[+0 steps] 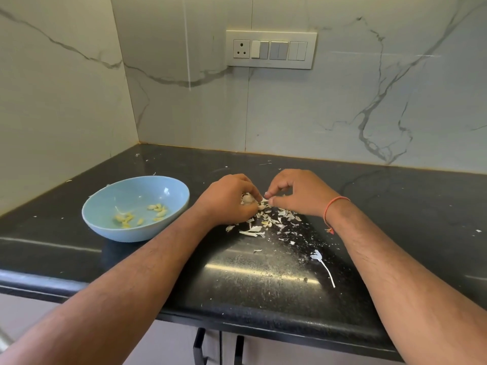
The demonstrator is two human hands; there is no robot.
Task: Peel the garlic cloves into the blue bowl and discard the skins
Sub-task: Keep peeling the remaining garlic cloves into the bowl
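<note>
The left hand (228, 198) holds the garlic clove (247, 199) above the table (263, 272), right of the blue bowl (110, 227). The right hand (297, 192) pinches its papery skin (264, 200). The clove is probably light, firm and slippery; the skin tears easily, so grip a loose edge.

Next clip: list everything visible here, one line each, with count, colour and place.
blue bowl: one, light blue, on the counter's left part
peeled cloves: several, yellowish, inside the bowl
garlic: one whitish piece, between both hands
skins: many, white, scattered on the counter below the hands
counter: one, black
switch panel: one, white, on the marble wall
wrist thread: one, orange, right wrist
left hand: holds the garlic
right hand: pinches its skin
</note>
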